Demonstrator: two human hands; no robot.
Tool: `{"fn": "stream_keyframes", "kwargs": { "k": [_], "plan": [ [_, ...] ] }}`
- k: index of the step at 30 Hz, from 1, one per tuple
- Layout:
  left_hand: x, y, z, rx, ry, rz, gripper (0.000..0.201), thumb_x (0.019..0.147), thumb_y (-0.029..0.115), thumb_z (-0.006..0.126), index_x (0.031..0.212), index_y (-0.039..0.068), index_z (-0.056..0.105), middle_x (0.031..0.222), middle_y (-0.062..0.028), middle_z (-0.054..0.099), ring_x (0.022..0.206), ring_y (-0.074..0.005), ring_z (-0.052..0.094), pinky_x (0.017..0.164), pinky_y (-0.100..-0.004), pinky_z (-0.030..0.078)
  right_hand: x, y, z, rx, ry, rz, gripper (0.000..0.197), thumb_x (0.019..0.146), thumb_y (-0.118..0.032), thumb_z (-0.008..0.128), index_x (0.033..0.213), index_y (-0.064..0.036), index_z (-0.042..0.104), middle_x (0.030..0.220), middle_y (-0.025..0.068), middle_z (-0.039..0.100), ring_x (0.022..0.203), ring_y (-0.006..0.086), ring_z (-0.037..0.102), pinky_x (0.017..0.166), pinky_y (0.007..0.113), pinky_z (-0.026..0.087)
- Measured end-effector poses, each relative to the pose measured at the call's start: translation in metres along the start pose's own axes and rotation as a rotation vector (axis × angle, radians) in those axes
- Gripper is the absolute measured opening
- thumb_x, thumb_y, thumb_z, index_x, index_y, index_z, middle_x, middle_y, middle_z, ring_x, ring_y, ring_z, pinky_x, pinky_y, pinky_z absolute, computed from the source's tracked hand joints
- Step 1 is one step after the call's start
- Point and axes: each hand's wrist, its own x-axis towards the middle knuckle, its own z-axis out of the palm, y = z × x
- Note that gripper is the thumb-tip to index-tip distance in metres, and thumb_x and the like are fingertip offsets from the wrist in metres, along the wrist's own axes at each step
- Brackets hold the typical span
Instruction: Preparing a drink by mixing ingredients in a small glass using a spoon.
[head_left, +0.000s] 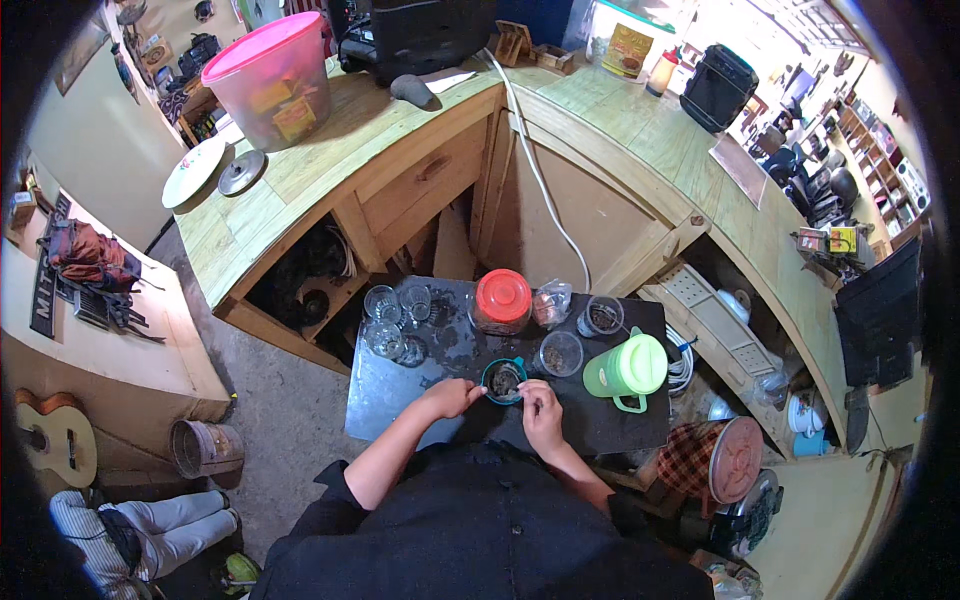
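A small round teal-rimmed strainer or cup (502, 381) with dark, greyish contents is between my hands, over the near middle of the low dark table (460, 425). My left hand (450, 398) is closed, its fingertips gripping the left side of the rim. At the right edge, my right hand (541, 408) is pinched; what its fingertips hold is too small to make out. Just beyond are a clear cup with brown bits (561, 354) and a red-lidded jar (503, 302). A light green lidded pitcher (628, 370) stands to the right.
Several clear glasses (384, 338) stand at the table's back left. Another clear cup (602, 316) and a plastic bag (551, 303) are at its back right. A wooden counter (440, 130) wraps around behind, with a white cable (545, 165) hanging down. Someone's legs (180, 525) show lower left.
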Motion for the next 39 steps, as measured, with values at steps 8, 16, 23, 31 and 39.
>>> {"fn": "stream_keyframes", "kwargs": {
  "k": [8,16,23,31,39],
  "plan": [
    [0.002,-0.002,-0.001,-0.012,-0.041,-0.014,0.053,0.094,0.048,0.037,0.094,0.003,0.063,0.091,-0.0233,0.064,0.092,-0.0409,0.059,0.081,-0.0480,0.045,-0.007,-0.015,-0.007,-0.134,-0.316,-0.279,0.017,0.071,0.009,0.060,0.083,-0.0009,0.051,0.092,0.0129,0.054,0.093,0.0315,0.057,0.080,0.038,0.048],
    [-0.001,0.002,-0.003,-0.007,-0.025,-0.013,0.052,0.094,0.048,0.037,0.096,0.003,0.063,0.095,-0.0239,0.064,0.094,-0.0414,0.058,0.083,-0.0479,0.045,-0.005,-0.013,0.000,-0.084,-0.230,-0.209,0.018,0.072,0.009,0.058,0.085,-0.0006,0.051,0.090,0.0133,0.055,0.090,0.0319,0.057,0.079,0.038,0.048],
    [0.000,0.003,-0.003,0.002,-0.017,-0.007,0.053,0.094,0.048,0.037,0.094,0.002,0.063,0.095,-0.0241,0.063,0.094,-0.0415,0.058,0.083,-0.0477,0.045,0.013,-0.007,0.000,-0.113,0.018,0.047,0.011,0.080,0.006,0.052,0.088,-0.0011,0.049,0.088,0.0158,0.057,0.083,0.0329,0.058,0.074,0.040,0.048],
    [0.004,-0.006,0.003,0.004,0.019,0.030,0.053,0.094,0.048,0.037,0.091,0.002,0.063,0.092,-0.0248,0.064,0.092,-0.0415,0.059,0.083,-0.0483,0.045,0.021,-0.023,-0.009,-0.147,-0.400,-0.298,0.012,0.073,0.006,0.059,0.082,-0.0003,0.062,0.100,0.0134,0.064,0.101,0.0302,0.061,0.084,0.037,0.051],
    [0.001,-0.001,0.000,-0.014,-0.008,0.012,0.053,0.094,0.048,0.037,0.093,0.002,0.063,0.092,-0.0238,0.064,0.092,-0.0405,0.059,0.082,-0.0473,0.045,-0.016,-0.017,-0.029,-0.154,-0.443,-0.340,0.009,0.073,0.005,0.064,0.079,0.0002,0.062,0.100,0.0131,0.066,0.106,0.0294,0.061,0.086,0.037,0.052]
  ]
}}
